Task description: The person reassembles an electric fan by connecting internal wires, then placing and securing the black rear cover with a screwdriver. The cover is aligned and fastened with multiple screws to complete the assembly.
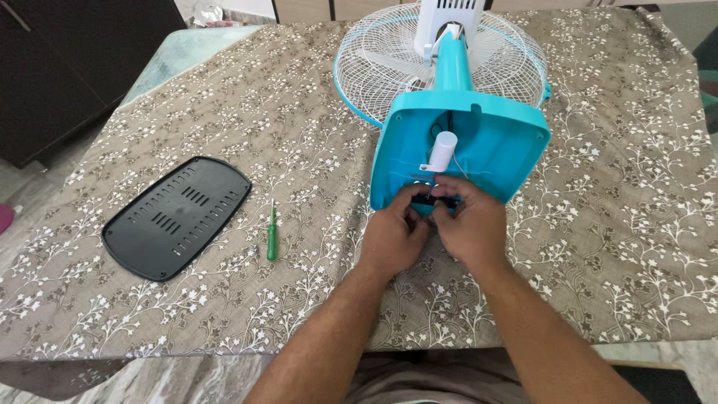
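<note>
Here, my left hand (pixel 394 238) and right hand (pixel 470 224) pinch small black part (pixel 428 200) inside open turquoise fan base (pixel 493 142), 12 o'clock; black cover plate (pixel 178 215), green screwdriver (pixel 271 236) at 9 o'clock.

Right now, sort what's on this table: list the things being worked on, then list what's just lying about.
Being worked on:
- turquoise fan base, open underside up
- white cylinder inside it
- small black part, pinched by left hand and right hand

Lying about:
- black vented cover plate
- green screwdriver
- floral tablecloth
- fan's white grille
</note>
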